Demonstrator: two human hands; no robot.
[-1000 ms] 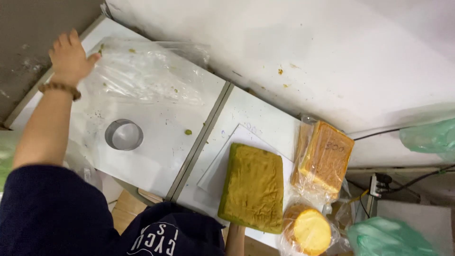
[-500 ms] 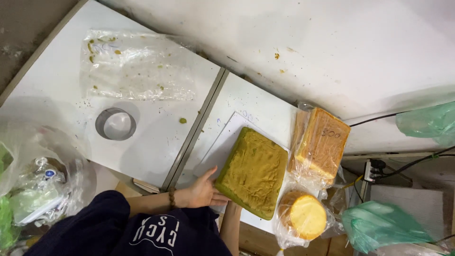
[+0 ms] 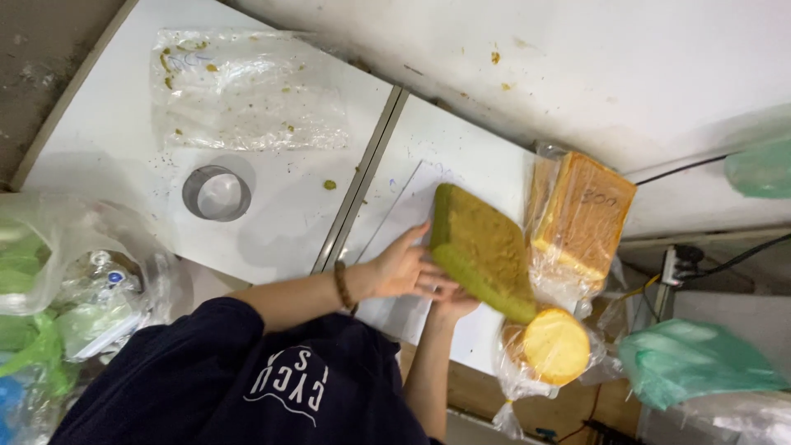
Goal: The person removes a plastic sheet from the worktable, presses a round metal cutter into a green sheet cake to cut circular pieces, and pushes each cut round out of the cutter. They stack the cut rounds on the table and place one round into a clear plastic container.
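Sleeve: a dark navy sleeve [image 3: 165,371] with white lettering on the chest fills the near edge of the head view.
Left hand: the left hand [image 3: 402,268], a beaded bracelet [image 3: 340,286] on its wrist, lies with spread fingers against the near edge of the green sponge cake slab [image 3: 482,251].
Right hand: the right hand [image 3: 453,303] comes up from below and meets the same cake at its lower edge, fingers tucked under it; whether they curl closed I cannot tell.
Cake: the green sponge cake slab is tilted up off the white sheet [image 3: 404,222] on the white worktop [image 3: 99,165], held between both hands.
Beside it: a round yellow cake in a clear bag [image 3: 554,346] lies just below the slab's far end, and a bagged rectangular orange-brown cake [image 3: 581,214] lies just beside its right flank.
Left side: clear plastic bags with green contents [image 3: 58,288] are heaped at the worktop's near left.
Further out: a round metal ring mould [image 3: 216,193] rests on the worktop.
Farthest: a crumb-flecked clear plastic bag [image 3: 247,91] lies flat near the wall.
Right edge: a pale green plastic bag [image 3: 700,371] and a power strip [image 3: 680,265] lie well apart from the cake.
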